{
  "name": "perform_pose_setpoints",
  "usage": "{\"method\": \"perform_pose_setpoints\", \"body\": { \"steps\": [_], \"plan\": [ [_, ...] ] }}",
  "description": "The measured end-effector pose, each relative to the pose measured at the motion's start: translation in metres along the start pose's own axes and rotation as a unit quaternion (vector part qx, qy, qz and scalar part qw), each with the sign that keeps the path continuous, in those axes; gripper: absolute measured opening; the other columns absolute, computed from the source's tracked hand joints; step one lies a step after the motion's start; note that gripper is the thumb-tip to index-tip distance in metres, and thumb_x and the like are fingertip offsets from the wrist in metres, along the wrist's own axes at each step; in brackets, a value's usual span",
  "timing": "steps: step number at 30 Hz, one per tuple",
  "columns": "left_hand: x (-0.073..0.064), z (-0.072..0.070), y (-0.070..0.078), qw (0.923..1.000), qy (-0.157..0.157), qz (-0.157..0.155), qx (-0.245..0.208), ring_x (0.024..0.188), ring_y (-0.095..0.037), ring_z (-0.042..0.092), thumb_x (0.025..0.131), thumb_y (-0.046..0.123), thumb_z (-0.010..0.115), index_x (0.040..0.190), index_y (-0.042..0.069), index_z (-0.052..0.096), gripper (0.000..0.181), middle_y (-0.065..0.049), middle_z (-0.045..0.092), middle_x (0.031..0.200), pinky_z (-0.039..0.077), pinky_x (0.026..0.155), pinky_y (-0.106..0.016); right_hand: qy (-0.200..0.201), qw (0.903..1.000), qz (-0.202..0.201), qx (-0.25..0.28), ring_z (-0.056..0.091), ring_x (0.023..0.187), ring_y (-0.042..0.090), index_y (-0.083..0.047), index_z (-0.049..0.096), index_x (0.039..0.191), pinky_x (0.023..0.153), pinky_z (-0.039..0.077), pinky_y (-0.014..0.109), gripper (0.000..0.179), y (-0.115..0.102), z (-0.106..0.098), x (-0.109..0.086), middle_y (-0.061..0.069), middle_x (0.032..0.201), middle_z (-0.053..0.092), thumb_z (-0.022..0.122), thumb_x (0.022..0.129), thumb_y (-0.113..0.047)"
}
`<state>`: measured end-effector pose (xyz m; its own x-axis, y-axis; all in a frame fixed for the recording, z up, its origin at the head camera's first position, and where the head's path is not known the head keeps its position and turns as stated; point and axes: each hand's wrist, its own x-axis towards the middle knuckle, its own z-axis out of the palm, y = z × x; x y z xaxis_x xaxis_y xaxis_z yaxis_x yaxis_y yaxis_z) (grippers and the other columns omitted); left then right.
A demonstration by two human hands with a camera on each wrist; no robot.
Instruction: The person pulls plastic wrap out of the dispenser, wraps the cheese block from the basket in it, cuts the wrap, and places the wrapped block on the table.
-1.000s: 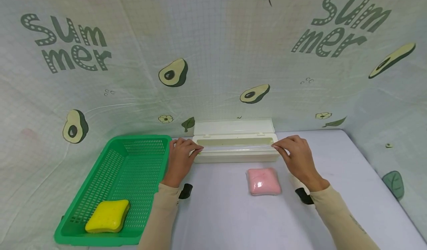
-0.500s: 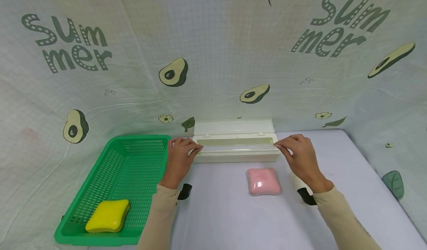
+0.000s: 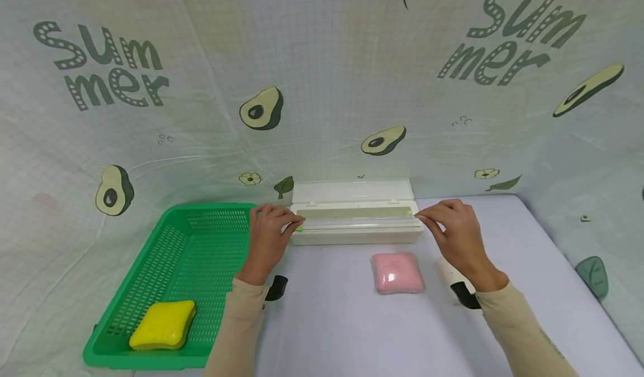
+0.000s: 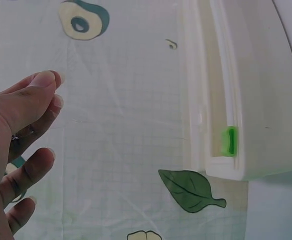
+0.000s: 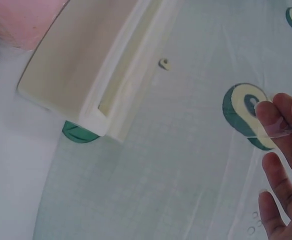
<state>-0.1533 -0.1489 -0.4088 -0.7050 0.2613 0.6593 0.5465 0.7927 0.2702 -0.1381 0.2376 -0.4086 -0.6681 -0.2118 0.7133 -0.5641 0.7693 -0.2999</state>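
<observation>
A white cling film dispenser [image 3: 357, 236] stands at the back of the table with its lid raised. From it comes clear cling film [image 5: 274, 133], hard to make out. My left hand [image 3: 270, 237] pinches the film's left corner between thumb and fingertips, just above the dispenser's left end. At the right end, my right hand [image 3: 454, 237] pinches the other corner, its lower fingers spread loosely in the right wrist view. A bright green slider [image 4: 229, 141] sits at the dispenser's left end. How far the film is drawn out cannot be told.
To the left, a green plastic basket [image 3: 211, 276] holds a yellow sponge [image 3: 162, 325]. A pink wrapped sponge [image 3: 397, 273] lies in front of the dispenser. Behind rises a sheet [image 3: 322, 75] printed with avocados. A whitish object [image 3: 449, 273] is partly hidden by the right wrist.
Both hands have drawn slightly apart and up, the left toward the basket, the right outward. The green slider at the left end has come into clearer view. Sponges and basket have stayed put.
</observation>
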Motion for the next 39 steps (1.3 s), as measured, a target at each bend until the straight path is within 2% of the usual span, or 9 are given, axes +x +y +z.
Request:
{"method": "perform_pose_setpoints", "body": {
  "steps": [16, 30, 39],
  "plan": [
    [0.005, -0.012, 0.004, 0.9996, 0.018, 0.020, 0.000, 0.092, -0.026, 0.059, 0.084, 0.012, 0.087, 0.093, 0.012, 0.085, 0.009, 0.000, 0.070, 0.086, 0.039, 0.098, -0.059, 0.016, 0.9999, -0.006, 0.002, 0.060, 0.094, 0.032, -0.004, 0.082, 0.094, 0.083, 0.038, 0.048, 0.025, -0.010, -0.014, 0.006, 0.010, 0.087, 0.079, 0.083, 0.077, 0.015],
    [0.010, -0.027, 0.012, 0.9991, 0.027, 0.032, 0.000, 0.093, -0.026, 0.058, 0.084, 0.011, 0.087, 0.095, 0.012, 0.086, 0.012, -0.001, 0.072, 0.087, 0.038, 0.098, -0.058, 0.015, 0.9996, -0.012, -0.020, 0.060, 0.096, 0.034, -0.002, 0.081, 0.095, 0.086, 0.040, 0.052, 0.021, -0.018, -0.026, 0.012, 0.012, 0.086, 0.078, 0.083, 0.079, 0.012],
    [0.013, -0.035, 0.016, 0.9985, 0.040, 0.039, 0.000, 0.091, -0.026, 0.059, 0.082, 0.009, 0.088, 0.095, 0.011, 0.086, 0.013, -0.002, 0.073, 0.087, 0.039, 0.096, -0.057, 0.036, 0.9989, -0.030, -0.005, 0.059, 0.094, 0.037, 0.000, 0.081, 0.095, 0.084, 0.038, 0.051, 0.025, -0.024, -0.033, 0.016, 0.015, 0.086, 0.078, 0.083, 0.076, 0.016]
  ]
}}
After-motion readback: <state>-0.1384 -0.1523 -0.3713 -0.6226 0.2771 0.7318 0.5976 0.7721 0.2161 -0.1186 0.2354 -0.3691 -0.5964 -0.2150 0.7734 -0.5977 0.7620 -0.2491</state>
